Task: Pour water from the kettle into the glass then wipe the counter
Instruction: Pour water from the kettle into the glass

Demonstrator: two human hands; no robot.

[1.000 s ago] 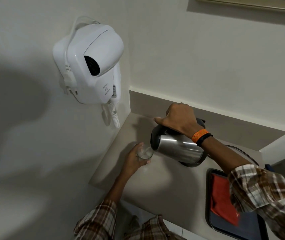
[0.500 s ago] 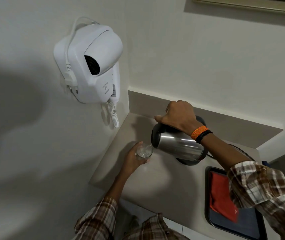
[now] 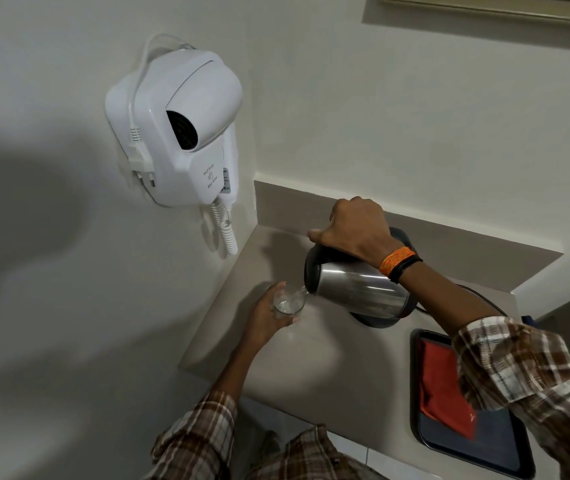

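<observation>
Right hand (image 3: 358, 228) is gripping the kettle (image 3: 356, 289) by its top handle, fingers wrapped tight around it, kettle tipping spout-down toward the left. Left hand (image 3: 264, 318) is holding the glass (image 3: 288, 301), fingers curled around its side, rim just under the spout; some water is showing inside. Both are being held over the table (image 3: 311, 368), near the corner wall. A dark tray (image 3: 484, 445) is sitting at the right with a red cloth (image 3: 441, 389) lying in it. A white hair dryer (image 3: 176, 133) is hanging on the left wall.
</observation>
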